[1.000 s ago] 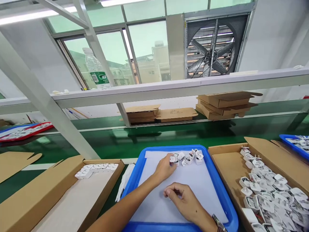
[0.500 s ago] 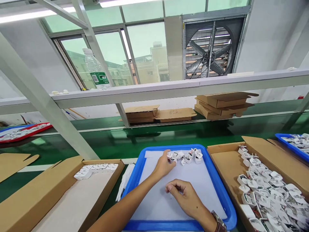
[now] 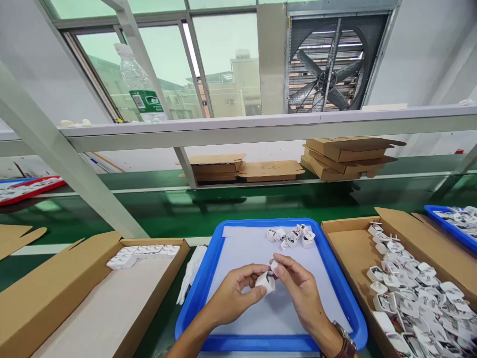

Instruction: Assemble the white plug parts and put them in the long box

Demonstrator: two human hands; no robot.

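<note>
Over the blue tray [image 3: 270,344], my left hand [image 3: 236,293] pinches a small white plastic housing [image 3: 266,282], its open side showing dark and red bits inside. The fingers of my right hand [image 3: 300,288] are closed on a smaller white plastic piece [image 3: 275,265] at the upper edge of the housing. The two parts are close together; whether wires join them I cannot make out. Near the tray's far edge lie several similar white housings [image 3: 292,236] with loose parts, on the white sheet [image 3: 231,258] lining the tray.
Left of the tray stands a cardboard box [image 3: 149,308] with several white housings [image 3: 143,254] lined up at its far end. A box on the right [image 3: 345,238] is heaped with white parts [image 3: 417,293]. A white cloth [image 3: 193,271] lies beside the tray. Flat cartons [image 3: 346,154] are stacked behind.
My left hand has come back from the far group of housings with one of them. My right hand has moved up to meet it and now grips its small piece. The view has tilted slightly.
</note>
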